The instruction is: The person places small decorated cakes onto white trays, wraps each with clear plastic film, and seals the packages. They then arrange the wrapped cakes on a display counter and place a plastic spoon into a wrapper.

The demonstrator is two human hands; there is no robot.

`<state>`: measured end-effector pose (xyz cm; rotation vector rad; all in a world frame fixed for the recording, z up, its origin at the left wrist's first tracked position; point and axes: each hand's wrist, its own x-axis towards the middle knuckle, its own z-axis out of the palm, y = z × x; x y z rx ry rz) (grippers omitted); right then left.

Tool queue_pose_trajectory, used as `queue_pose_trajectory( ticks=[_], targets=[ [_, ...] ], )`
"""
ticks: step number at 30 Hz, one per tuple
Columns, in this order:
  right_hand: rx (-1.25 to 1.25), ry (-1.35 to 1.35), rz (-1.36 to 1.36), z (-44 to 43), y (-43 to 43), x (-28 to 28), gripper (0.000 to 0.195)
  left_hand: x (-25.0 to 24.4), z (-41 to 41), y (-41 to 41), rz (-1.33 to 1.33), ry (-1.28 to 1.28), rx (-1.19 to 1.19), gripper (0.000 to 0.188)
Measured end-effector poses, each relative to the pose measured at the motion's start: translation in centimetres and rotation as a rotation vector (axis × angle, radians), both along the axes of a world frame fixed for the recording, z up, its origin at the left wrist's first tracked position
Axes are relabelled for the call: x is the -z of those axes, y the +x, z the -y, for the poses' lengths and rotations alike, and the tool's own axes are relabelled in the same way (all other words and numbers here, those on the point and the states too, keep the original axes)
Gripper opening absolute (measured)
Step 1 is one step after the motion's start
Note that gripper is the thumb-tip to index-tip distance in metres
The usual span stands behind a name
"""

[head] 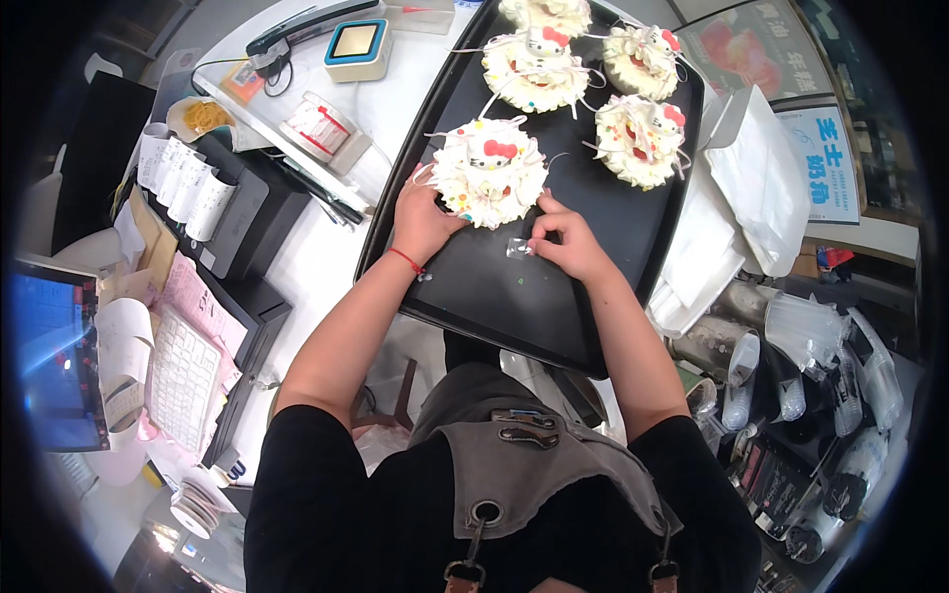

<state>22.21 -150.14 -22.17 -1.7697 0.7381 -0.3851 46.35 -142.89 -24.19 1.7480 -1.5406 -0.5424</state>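
Observation:
A small cream-covered cake (485,174) with a cat-face topper and red bow stands on a black baking tray (511,311). My left hand (426,219) rests against the cake's lower left side, thumb at its base. My right hand (567,237) pinches a small clear plastic piece (518,247) between thumb and fingers, just below and right of the cake. Farther up the tray stand several similar decorated cakes, among them one at the upper middle (535,78) and one at the right (639,144). Thin pink ribbons and coloured sprinkles decorate them.
Left of the tray are a roll of red-and-white tape (319,130), a small beige device (357,48), a receipt printer (230,215) and a white keyboard (184,370). White plastic bags (756,185) lie against the right side. Metal cups (715,347) and stacked plastic cups (801,330) stand lower right.

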Motion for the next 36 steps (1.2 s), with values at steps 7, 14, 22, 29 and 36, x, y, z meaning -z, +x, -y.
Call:
queue_pose_trajectory(
  ticks=[7, 14, 22, 29, 36],
  targets=[
    [-0.008, 0.085, 0.144, -3.3, -1.0, -3.3, 0.009, -2.7, -3.8, -1.0, -0.815, 0.128, -0.067, 0.059],
    [-0.154, 0.063, 0.322, -10.4, -2.5, -11.9, 0.008, -7.9, -12.9, -5.2, -0.993, -0.259, -0.134, 0.063],
    [-0.482, -0.025, 0.605, -23.9, -3.4, -21.4, 0.017, -19.4, -31.2, -10.1, -0.847, -0.659, -0.198, 0.077],
    [-0.803, -0.076, 0.803, -40.1, -3.2, -27.9, 0.019, -24.8, -51.1, -14.3, -1.133, -0.864, -0.138, 0.075],
    [-0.845, 0.237, 0.782, -54.9, -2.6, -28.9, 0.012, -28.7, -68.6, -19.0, -0.891, -0.916, -0.405, 0.109]
  ],
)
